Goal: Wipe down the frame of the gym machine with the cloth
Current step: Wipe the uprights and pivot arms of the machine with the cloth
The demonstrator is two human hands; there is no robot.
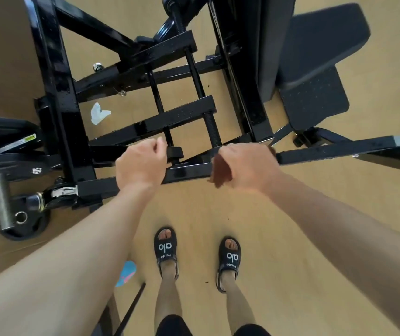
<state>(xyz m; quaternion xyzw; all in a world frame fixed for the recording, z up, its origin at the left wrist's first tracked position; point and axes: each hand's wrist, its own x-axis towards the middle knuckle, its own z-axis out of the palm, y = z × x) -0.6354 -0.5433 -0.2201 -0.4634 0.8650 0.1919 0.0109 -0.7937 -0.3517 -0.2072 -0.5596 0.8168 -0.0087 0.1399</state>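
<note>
Both forearms reach down over the frame [150,127]. Left hand [141,163]: fingers loosely curled, holding nothing, above the near bar. Right hand [245,166]: curled, blurred; can't tell if it holds anything. White cloth [98,112] lies on the floor [291,226] inside the frame, well apart from either hand. Droplets dot the bars; wiping looks barely begun, cloth not yet picked up.

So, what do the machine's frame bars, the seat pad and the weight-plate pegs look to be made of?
Frame: apparently steel tube, glossy black paint, sharp reflections.
Seat pad: looks like matte black vinyl over padding; soft rounded edges, no glare.
Pegs: bare grey metal, dull brushed sheen.
</note>
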